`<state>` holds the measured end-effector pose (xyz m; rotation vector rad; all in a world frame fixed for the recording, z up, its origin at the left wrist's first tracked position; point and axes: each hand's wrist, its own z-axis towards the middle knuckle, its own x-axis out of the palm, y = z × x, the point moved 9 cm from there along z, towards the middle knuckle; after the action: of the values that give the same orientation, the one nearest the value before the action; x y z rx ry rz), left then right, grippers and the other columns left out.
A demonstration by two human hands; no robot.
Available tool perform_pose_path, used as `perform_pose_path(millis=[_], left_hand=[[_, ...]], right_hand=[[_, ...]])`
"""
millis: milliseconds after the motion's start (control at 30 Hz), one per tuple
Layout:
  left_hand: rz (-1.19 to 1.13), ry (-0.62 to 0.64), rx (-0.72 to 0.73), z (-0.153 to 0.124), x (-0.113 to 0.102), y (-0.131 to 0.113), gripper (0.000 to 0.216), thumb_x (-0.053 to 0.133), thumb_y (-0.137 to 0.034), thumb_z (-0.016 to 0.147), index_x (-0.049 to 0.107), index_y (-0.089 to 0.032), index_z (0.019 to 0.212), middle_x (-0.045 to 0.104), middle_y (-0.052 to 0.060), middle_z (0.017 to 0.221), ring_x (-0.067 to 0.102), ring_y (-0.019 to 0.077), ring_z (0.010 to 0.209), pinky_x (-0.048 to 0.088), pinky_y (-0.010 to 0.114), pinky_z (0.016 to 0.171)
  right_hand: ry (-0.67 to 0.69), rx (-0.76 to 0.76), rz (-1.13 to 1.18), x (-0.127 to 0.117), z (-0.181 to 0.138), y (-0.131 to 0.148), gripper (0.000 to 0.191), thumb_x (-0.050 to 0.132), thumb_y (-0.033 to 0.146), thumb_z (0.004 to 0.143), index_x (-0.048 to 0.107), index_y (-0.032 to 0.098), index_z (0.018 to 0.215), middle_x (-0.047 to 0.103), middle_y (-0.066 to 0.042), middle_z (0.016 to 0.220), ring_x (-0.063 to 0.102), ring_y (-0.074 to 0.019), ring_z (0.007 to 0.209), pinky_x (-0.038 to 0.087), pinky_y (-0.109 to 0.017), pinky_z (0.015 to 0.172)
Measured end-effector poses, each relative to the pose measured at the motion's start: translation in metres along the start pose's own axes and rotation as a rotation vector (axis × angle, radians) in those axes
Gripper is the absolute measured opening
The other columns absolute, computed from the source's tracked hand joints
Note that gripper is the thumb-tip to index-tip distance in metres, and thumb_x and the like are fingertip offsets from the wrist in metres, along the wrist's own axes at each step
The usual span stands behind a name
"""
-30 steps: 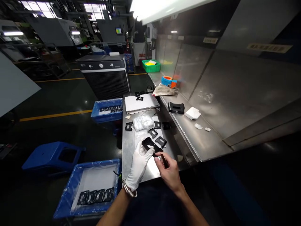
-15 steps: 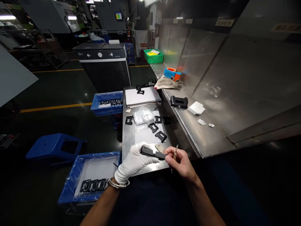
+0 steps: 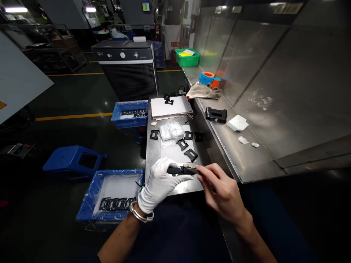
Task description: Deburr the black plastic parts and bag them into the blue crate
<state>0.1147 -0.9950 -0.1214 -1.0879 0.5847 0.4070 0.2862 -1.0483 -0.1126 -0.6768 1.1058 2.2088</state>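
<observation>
My left hand (image 3: 160, 184), in a white glove, grips a black plastic frame (image 3: 178, 170) seen edge-on. My right hand (image 3: 219, 191) is bare and pinches a small bladed tool (image 3: 194, 170) between its fingertips. The tool's tip touches the frame's end, though the hand partly hides the contact. Several similar black frames, one of them (image 3: 191, 155), lie on a white sheet (image 3: 175, 155) just beyond my hands. A clear plastic bag (image 3: 172, 131) lies next to them.
My hands work over a steel bench (image 3: 175, 188). A stack of white sheets (image 3: 170, 106) lies beyond. Blue crates (image 3: 90, 199) (image 3: 128, 118) stand left of the bench, and a blue stool (image 3: 74, 159) stands on the floor. A worn glove (image 3: 203, 91) lies on the raised steel shelf.
The black frame has turned further edge-on in my left hand. My right hand has brought the tool's tip onto the frame's end. The whole view has shifted slightly.
</observation>
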Motion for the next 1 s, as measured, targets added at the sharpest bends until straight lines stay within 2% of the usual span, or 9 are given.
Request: perform_pose_path(millis=[133, 233, 500, 733, 1000], left_hand=[[-0.004, 0.015, -0.017, 0.0, 0.004, 0.001, 0.036, 0.082, -0.051, 0.074, 0.068, -0.021, 0.087, 0.068, 0.003, 0.081, 0.064, 0.0192, 0.074, 0.053, 0.034, 0.072], [0.01, -0.006, 0.006, 0.001, 0.004, 0.001, 0.034, 0.083, -0.049, 0.075, 0.069, -0.021, 0.087, 0.068, 0.003, 0.081, 0.064, 0.0186, 0.073, 0.053, 0.034, 0.072], [0.053, -0.021, 0.011, 0.001, 0.004, 0.004, 0.032, 0.083, -0.049, 0.075, 0.066, -0.023, 0.084, 0.068, 0.004, 0.081, 0.064, 0.0207, 0.075, 0.051, 0.034, 0.071], [0.063, -0.039, 0.024, 0.001, 0.002, 0.005, 0.033, 0.082, -0.05, 0.076, 0.067, -0.021, 0.082, 0.066, 0.002, 0.079, 0.062, 0.0184, 0.075, 0.051, 0.033, 0.07], [0.064, -0.043, 0.032, 0.002, 0.001, 0.004, 0.034, 0.082, -0.049, 0.075, 0.066, -0.02, 0.081, 0.067, 0.003, 0.078, 0.063, 0.019, 0.075, 0.052, 0.034, 0.072]], right_hand=[[-0.049, -0.034, -0.049, 0.002, 0.002, 0.006, 0.033, 0.057, 0.018, 0.097, 0.064, 0.02, 0.13, 0.072, -0.011, 0.107, 0.071, -0.019, 0.091, 0.056, -0.027, 0.078], [-0.061, -0.047, -0.081, 0.004, 0.003, 0.006, 0.033, 0.058, 0.017, 0.097, 0.066, 0.02, 0.129, 0.075, -0.01, 0.107, 0.072, -0.0192, 0.092, 0.056, -0.028, 0.082], [-0.076, -0.046, -0.153, 0.007, 0.004, 0.008, 0.033, 0.06, 0.016, 0.095, 0.067, 0.019, 0.128, 0.077, -0.008, 0.103, 0.072, -0.0185, 0.083, 0.055, -0.028, 0.078], [-0.076, -0.046, -0.182, 0.011, 0.005, 0.008, 0.032, 0.059, 0.018, 0.097, 0.068, 0.02, 0.127, 0.078, -0.008, 0.099, 0.071, -0.0176, 0.078, 0.054, -0.028, 0.074], [-0.059, -0.056, -0.183, 0.014, 0.006, 0.007, 0.027, 0.06, 0.018, 0.097, 0.07, 0.017, 0.123, 0.078, -0.007, 0.097, 0.07, -0.0167, 0.077, 0.052, -0.026, 0.072]])
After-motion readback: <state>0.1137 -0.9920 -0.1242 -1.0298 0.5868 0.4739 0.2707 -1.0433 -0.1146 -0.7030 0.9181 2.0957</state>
